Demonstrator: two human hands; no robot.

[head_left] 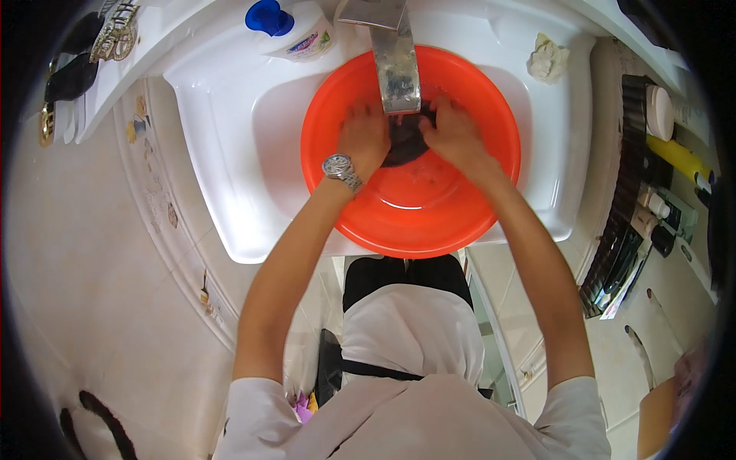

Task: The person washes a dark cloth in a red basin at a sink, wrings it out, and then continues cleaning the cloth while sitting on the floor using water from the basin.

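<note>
Dark item | between hands | basin: room toward near rim

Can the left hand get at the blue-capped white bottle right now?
Probably yes: the left hand and the white bottle are on the same side of the faucet, and only the orange basin rim seems to lie between them.

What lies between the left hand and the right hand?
In the head view, a dark item lies between them, inside the orange basin; the metal spout hangs above.
</note>
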